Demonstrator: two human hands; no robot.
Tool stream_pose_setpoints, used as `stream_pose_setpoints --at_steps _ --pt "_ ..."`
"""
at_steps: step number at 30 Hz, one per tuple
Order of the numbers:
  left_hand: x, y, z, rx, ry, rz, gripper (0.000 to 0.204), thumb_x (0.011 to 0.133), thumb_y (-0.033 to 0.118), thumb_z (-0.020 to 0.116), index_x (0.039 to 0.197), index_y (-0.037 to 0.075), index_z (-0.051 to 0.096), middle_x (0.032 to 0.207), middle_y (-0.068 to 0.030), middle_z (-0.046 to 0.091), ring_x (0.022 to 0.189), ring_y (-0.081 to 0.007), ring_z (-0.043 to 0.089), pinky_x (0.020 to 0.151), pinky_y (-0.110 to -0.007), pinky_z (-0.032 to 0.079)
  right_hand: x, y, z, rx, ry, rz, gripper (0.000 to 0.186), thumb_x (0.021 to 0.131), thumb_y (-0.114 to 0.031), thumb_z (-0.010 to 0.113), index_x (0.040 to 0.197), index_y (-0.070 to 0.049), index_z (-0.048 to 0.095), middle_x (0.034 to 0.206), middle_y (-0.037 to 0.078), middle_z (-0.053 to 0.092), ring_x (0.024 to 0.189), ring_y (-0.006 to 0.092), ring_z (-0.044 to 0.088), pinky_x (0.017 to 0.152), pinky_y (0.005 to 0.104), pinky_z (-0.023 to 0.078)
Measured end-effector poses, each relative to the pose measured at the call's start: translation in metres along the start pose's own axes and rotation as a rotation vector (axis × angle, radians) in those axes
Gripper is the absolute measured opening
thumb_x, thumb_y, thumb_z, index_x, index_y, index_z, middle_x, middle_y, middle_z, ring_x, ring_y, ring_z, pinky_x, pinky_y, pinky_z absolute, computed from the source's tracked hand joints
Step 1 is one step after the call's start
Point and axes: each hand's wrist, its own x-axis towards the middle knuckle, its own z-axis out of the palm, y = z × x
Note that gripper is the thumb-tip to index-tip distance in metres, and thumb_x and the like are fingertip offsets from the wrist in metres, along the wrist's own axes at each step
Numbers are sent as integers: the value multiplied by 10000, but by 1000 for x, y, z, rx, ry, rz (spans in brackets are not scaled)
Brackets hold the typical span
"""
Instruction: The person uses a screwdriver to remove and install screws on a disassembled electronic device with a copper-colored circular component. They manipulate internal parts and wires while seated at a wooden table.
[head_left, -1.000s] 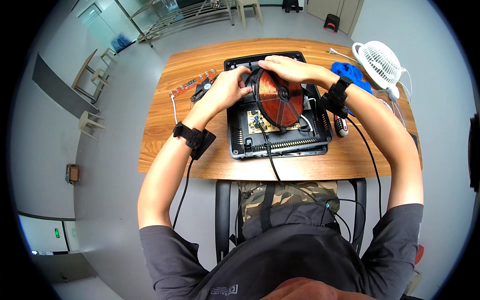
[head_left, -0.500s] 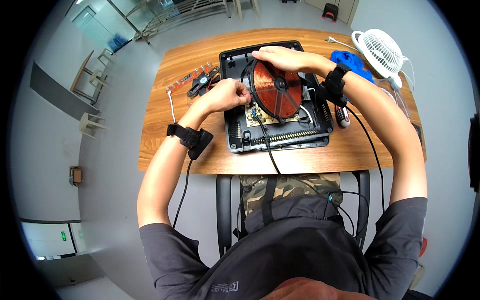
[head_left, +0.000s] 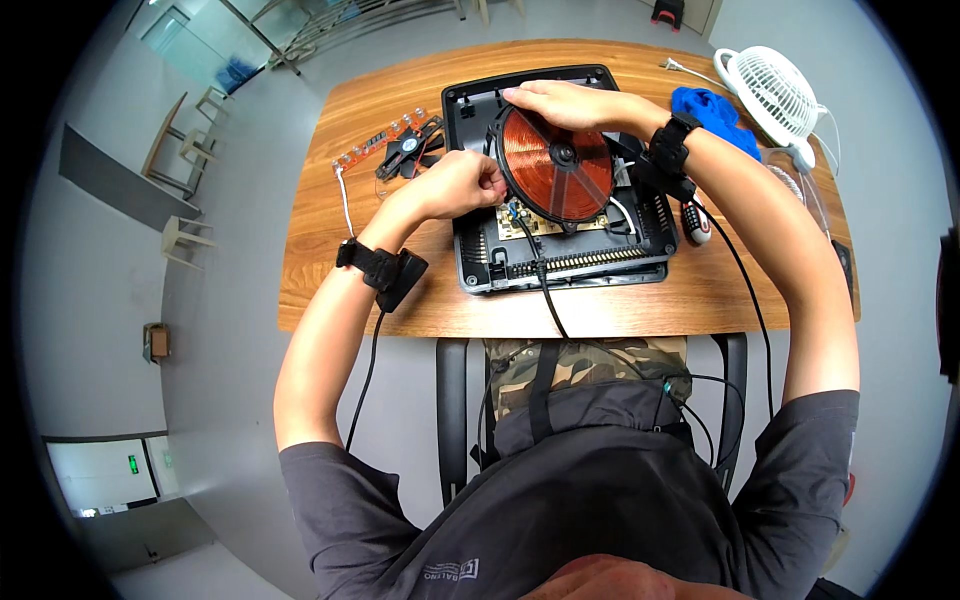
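A round induction coil (head_left: 555, 150) of copper wire in a black frame sits in an opened black cooker housing (head_left: 655, 222), over a circuit board (head_left: 535, 222). My right hand (head_left: 570, 105) grips the coil's far rim, its fingers stretched along the edge and the thumb out of sight. At the coil's left rim my left hand (head_left: 470, 185) is closed in a pinch; whatever lies between its fingertips is hidden. A small black fan (head_left: 410, 150) rests left of the housing, beside an orange strip board (head_left: 365, 150) with a white cable.
Right of the housing lies a red and white handheld tool (head_left: 696, 222). Behind it are a blue cloth (head_left: 715, 115) and a white desk fan (head_left: 775, 90) with its cord. A black cable (head_left: 550, 300) runs over the near edge of the wooden table (head_left: 390, 310).
The coil looks less tilted and faces more upward. Both hands stay at its rim. The whole view has shifted slightly, with the table higher in it.
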Motion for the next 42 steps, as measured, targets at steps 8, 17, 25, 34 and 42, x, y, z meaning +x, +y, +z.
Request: stream_pose_setpoints --at_steps 8,17,25,34,42 --pt "7 -5 4 75 5 18 279 906 229 732 964 -44 746 890 -252 731 854 -359 729 782 -408 559 7 11 10 -28 75 -95 699 1072 -616 378 1188 29 620 1101 112 631 996 199 553 953 368 445" --pt "5 -5 6 82 31 60 230 827 148 741 959 -40 740 882 -228 740 831 -326 739 781 -396 567 7 9 16 -33 99 -70 671 1073 -606 388 1094 25 617 963 87 608 891 180 529 870 363 453" --pt "3 -3 5 56 62 49 228 834 148 739 959 -42 736 888 -217 746 832 -323 741 788 -385 573 9 14 15 -42 109 -67 685 1072 -610 400 1250 15 618 1097 104 653 1002 175 578 955 339 451" --pt "-1 -13 12 10 117 99 275 838 118 743 1043 -55 685 814 -227 704 697 -271 680 706 -390 541 12 14 19 -167 112 -115 722 1063 -640 386 1079 38 632 950 136 621 848 224 571 835 380 474" --pt "3 6 6 138 50 68 293 826 106 774 1082 -17 702 931 -245 720 850 -373 697 779 -418 558 23 37 19 -199 153 -177 702 1071 -618 399 1027 46 623 906 145 587 821 230 552 815 376 467"
